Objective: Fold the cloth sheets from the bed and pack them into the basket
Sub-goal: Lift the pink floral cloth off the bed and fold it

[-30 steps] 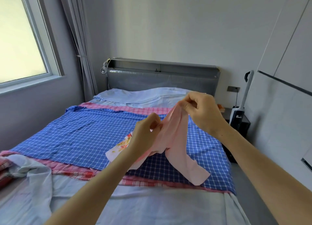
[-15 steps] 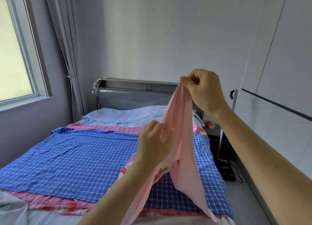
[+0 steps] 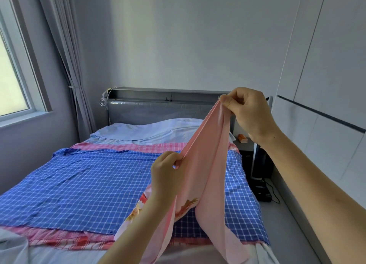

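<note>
1. The bed point(image 3: 59, 250) is filling the room between a window point(image 3: 11, 81) with a curtain point(image 3: 67, 65) on the left and pale cupboards point(image 3: 326, 85) on the right; no basket is showing.
2. A blue checked sheet point(image 3: 83, 184) is lying spread flat over a pink checked one point(image 3: 59, 239).
3. The pink cloth point(image 3: 210, 164) is hanging in the air above the bed's right side, looking light, soft and limp, likely to sag; corners and edges seem the best hold.
4. The right hand point(image 3: 249, 113) is pinching its top corner high up, fingers clamped on it.
5. The left hand point(image 3: 166, 174) is gripping an edge lower down, fingers curled round the fabric.
</note>
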`<state>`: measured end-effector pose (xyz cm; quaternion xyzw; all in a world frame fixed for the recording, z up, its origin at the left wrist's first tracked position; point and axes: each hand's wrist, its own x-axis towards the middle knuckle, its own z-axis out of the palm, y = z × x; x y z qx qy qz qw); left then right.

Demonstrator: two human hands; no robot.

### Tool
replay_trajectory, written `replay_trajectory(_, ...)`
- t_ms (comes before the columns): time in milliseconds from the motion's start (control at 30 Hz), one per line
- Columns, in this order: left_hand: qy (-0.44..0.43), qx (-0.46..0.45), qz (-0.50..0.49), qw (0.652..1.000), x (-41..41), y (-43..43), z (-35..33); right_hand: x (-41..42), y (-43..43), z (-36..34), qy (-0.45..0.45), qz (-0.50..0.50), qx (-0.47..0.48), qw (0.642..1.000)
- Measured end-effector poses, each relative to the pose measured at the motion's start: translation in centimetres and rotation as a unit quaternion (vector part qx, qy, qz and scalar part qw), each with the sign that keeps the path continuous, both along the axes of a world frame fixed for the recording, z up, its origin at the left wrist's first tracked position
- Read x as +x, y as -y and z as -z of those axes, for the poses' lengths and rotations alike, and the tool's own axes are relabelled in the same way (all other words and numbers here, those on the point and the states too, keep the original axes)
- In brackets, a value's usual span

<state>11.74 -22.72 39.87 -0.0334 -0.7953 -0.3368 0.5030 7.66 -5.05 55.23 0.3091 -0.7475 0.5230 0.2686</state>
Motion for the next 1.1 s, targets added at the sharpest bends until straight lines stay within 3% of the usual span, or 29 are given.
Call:
replay_trajectory(200, 0.067, 0.08, 0.04, 0.994, -0.2, 0.5, 0.2, 0.1, -2.1, 1.3, 0.095, -0.083, -0.039, 0.991)
replay_trajectory(367, 0.184, 0.051, 0.003, 0.982, -0.8, 1.8, 4.2, -0.4, -4.7, 2.3, 0.149, -0.13, -0.091, 0.976)
replay_trajectory(467, 0.227, 0.069, -0.019, 0.971, -1.0, 3.2, 7.2, -1.1, -6.2, 2.7, 0.172, -0.102, -0.124, 0.972)
replay_trajectory(633, 0.211, 0.082, -0.103, 0.969, -0.6, 4.9, 9.0, -2.5, -8.2, 3.7, 0.19, -0.062, -0.189, 0.962)
replay_trajectory(733, 0.266, 0.15, -0.054, 0.951, -1.7, 5.6, 9.3, -2.7, -8.6, 4.4, 0.215, -0.044, -0.208, 0.953)
replay_trajectory(800, 0.3, 0.238, 0.023, 0.923, -2.2, 5.4, 8.4, -3.5, -9.3, 5.0, 0.233, 0.004, -0.225, 0.946)
replay_trajectory(867, 0.295, 0.269, 0.106, 0.911, -2.0, 5.2, 7.0, -5.0, -11.1, 5.8, 0.238, 0.099, -0.229, 0.939)
replay_trajectory(967, 0.271, 0.223, 0.219, 0.911, -0.3, 5.2, 3.4, -7.0, -14.4, 7.9, 0.239, 0.246, -0.168, 0.924)
replay_trajectory(1100, 0.257, 0.118, 0.276, 0.919, 1.7, 4.9, -1.5, -7.8, -16.0, 11.5, 0.245, 0.338, -0.04, 0.908)
